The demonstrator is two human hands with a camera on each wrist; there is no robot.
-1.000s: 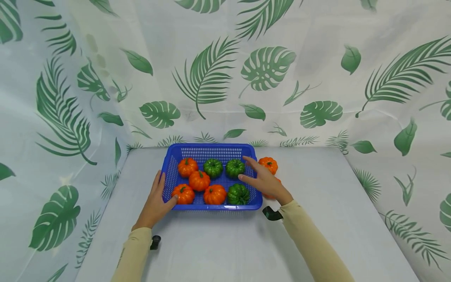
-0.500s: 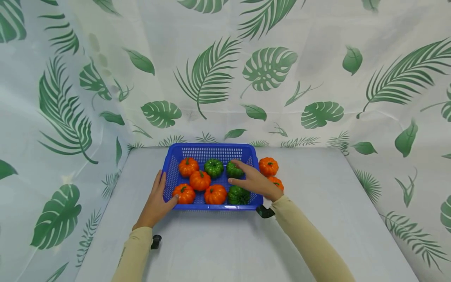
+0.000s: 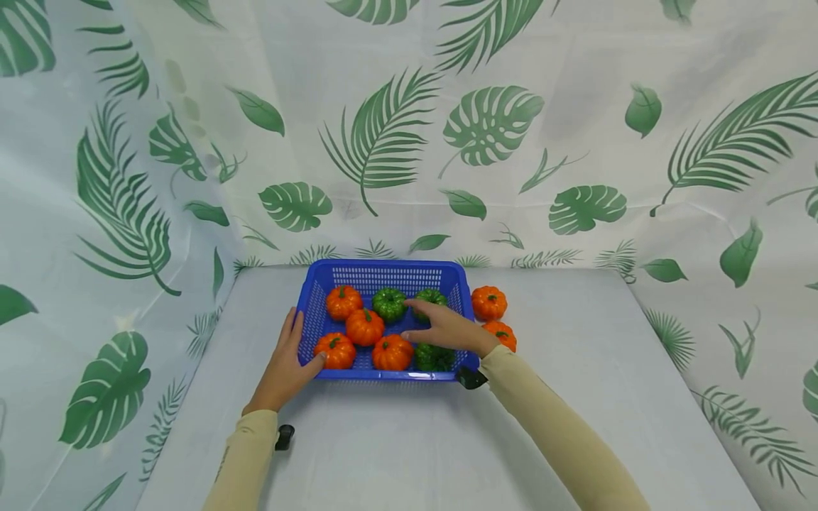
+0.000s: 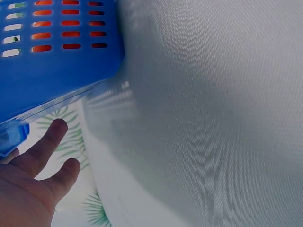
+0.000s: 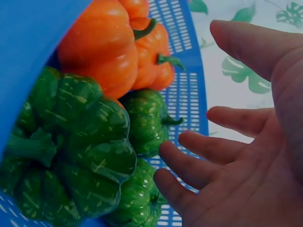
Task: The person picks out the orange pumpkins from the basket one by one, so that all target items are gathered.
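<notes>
A blue plastic basket (image 3: pixel 390 375) holds several small orange pumpkins (image 3: pixel 365 327) and three green pumpkins (image 3: pixel 390 304). At its left end is my left hand (image 3: pixel 283 369), fingers straight along the outer wall and thumb by the front-left corner. The left wrist view shows two of those fingers (image 4: pixel 41 150) extended clear of the basket wall. Over the basket's right half hovers my right hand (image 3: pixel 450 328), partly covering the back-right green pumpkin (image 3: pixel 431 299) and the front-right one (image 3: pixel 434 358). In the right wrist view its fingers (image 5: pixel 203 165) are spread, and nothing is in them.
Two more orange pumpkins, one farther back (image 3: pixel 488 304) and one nearer (image 3: pixel 505 335), sit on the white table (image 3: pixel 383 447) just right of the basket. Behind and beside the table hangs a leaf-patterned cloth (image 3: pixel 383 142).
My right hand has moved left, from over the basket's right rim to above the green pumpkins inside. My left hand stays at the basket's left end. The pumpkins have not moved.
</notes>
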